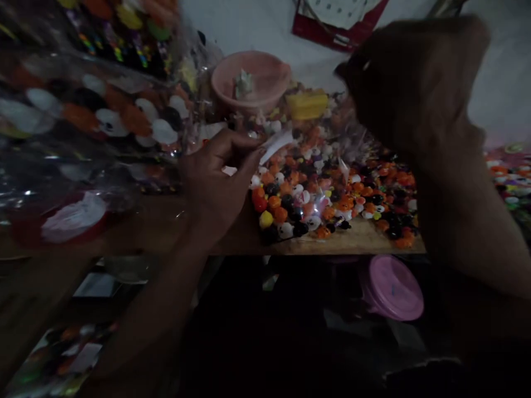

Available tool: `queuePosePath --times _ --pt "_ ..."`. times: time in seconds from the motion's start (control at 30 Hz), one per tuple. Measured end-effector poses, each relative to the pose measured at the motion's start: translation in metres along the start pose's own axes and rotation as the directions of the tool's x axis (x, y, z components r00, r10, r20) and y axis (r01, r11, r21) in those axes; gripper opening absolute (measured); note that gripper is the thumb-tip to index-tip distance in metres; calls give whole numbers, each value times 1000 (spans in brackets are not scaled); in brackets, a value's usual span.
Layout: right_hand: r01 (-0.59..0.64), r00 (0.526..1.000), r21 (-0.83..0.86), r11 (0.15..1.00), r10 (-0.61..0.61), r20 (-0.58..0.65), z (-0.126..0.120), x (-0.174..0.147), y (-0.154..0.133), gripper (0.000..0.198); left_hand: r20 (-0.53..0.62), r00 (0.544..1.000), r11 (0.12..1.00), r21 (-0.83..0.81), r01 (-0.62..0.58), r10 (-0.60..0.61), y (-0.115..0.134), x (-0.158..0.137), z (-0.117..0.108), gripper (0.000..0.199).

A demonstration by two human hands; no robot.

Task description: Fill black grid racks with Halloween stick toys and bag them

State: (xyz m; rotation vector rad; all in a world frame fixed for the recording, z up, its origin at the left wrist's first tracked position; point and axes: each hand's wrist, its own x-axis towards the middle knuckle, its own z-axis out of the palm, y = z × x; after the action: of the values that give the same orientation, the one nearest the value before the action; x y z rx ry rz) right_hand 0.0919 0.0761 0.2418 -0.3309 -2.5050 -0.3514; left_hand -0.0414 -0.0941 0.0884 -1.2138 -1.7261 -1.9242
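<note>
My left hand (pixel 215 185) pinches a small white slip of paper (pixel 277 145) between thumb and fingers. Below the slip, on the wooden table, sits a clear plastic bag (pixel 317 205) packed with small orange, black, white and yellow figures, some with faces. My right hand (pixel 415 88) is raised at the upper right, its fingers curled closed. It is dark and blurred, so whatever it may hold does not show. Loose figures (pixel 390 199) of the same kind are heaped below my right hand.
A pink bowl (pixel 222 83) and a yellow piece (pixel 307 105) are at the back. Plastic-wrapped figures (pixel 112 121) are piled at left, above a red dish (pixel 27 229). The wooden table edge (pixel 357 237) runs across; a pink lidded tub (pixel 396 287) is below it. A calendar (pixel 340 16) hangs behind.
</note>
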Motion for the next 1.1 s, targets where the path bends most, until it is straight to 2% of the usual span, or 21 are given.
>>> queuePosePath --times 0.07,0.17,0.27,0.33,0.4,0.47,0.57,0.67,0.7,0.77,0.87,0.9,0.93,0.97,1.0,1.03,1.1 --pt "-44 998 -82 996 40 -43 3 -6 26 32 124 975 951 228 -207 183 -5 1 12 13" --pt "-55 994 -64 996 49 -98 40 -35 50 40 399 883 766 479 -429 246 -23 -12 29 26" --pt "-117 969 197 973 156 -192 90 -69 62 38 581 771 559 560 -611 261 -41 -26 45 28" --pt "-167 945 372 913 256 -203 113 -86 70 33 663 704 481 545 -687 255 -47 -31 52 25" --pt "-197 930 464 864 315 -192 127 -97 80 30 719 663 471 520 -713 209 -47 -33 55 20" --pt "-216 921 495 842 344 -182 134 -103 90 29 759 632 518 480 -708 161 -44 -33 57 11" --pt "-254 902 507 824 391 -183 137 -108 97 29 791 603 606 429 -670 107 -40 -33 57 22" --pt "-289 883 525 801 435 -177 132 -109 91 29 770 636 675 443 -590 51 -41 -30 57 21" --pt "-291 880 538 791 442 -175 127 -108 85 28 745 666 706 448 -549 44 -42 -28 56 21" --pt "-250 890 574 780 418 -181 112 -100 71 26 649 760 778 454 -436 47 -41 -20 53 24" --pt "-95 872 630 771 369 -320 79 -77 45 21 402 916 894 413 -176 -5 -31 -7 42 23" --pt "-46 843 639 768 373 -388 67 -66 36 21 337 939 924 377 -64 -72 -25 -4 37 22" --pt "-11 808 647 763 388 -444 56 -56 27 23 300 939 945 320 65 -167 -19 -4 32 24" --pt "24 770 660 751 407 -492 46 -45 19 26 301 912 948 239 211 -279 -13 -5 26 30" --pt "66 747 679 731 415 -520 36 -35 11 30 355 849 920 148 363 -392 -7 -7 21 38" --pt "121 729 702 702 417 -543 27 -27 4 34 453 750 857 66 511 -482 -2 -12 17 48" --pt "237 714 731 640 395 -577 12 -15 -6 42 685 517 688 -30 725 -514 6 -22 8 64"
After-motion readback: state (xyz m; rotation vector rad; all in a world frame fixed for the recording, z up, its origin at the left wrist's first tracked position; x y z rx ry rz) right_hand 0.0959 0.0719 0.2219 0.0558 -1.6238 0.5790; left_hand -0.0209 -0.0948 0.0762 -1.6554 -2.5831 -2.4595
